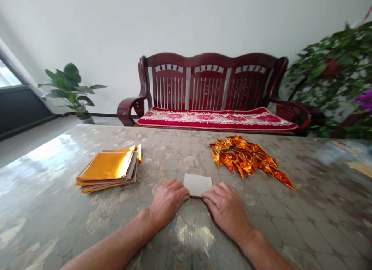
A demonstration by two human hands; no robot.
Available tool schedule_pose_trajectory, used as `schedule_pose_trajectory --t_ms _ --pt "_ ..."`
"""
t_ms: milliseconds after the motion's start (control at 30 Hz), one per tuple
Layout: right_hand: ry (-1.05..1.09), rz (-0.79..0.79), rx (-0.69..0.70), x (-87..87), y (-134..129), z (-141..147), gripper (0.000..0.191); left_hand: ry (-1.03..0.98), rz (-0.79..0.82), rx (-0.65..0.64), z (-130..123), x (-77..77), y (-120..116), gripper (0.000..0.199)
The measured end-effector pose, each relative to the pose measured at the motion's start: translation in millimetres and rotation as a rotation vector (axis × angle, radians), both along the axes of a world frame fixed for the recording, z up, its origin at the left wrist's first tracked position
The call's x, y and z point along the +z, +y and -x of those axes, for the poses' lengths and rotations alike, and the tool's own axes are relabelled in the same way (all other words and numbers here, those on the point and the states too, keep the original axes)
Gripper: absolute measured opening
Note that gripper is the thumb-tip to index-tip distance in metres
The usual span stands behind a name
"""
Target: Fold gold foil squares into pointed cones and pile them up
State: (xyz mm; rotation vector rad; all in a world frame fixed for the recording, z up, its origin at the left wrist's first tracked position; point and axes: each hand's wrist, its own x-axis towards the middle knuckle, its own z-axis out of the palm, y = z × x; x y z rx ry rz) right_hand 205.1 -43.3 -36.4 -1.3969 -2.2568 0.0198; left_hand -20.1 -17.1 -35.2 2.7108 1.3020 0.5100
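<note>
Glossy patterned table (162, 157). Beyond far edge: dark red wooden bench (209, 60), topped with red floral cover (215, 118). Toward far edge, right of centre: cluster of folded gold-orange foil pieces (244, 163). Nearer left edge: stack of gold foil sheets (106, 167). Well in from left and far edges: left hand (168, 200) and right hand (226, 206), fingers curled, nearly closed, pinching near corners of small pale paper (197, 184). Shows plain face up between both hands.

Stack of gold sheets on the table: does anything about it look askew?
Slightly: the stack of gold sheets, toward the left of the table, is uneven, with edges jutting out at different angles.
</note>
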Motion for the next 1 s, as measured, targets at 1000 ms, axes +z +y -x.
schedule_pose_trajectory --t_ms 1000 --pt "0.043 0.233 -0.183 5.2 13 4 0.013 -0.043 0.389 0.352 -9 17.0 17 0.027"
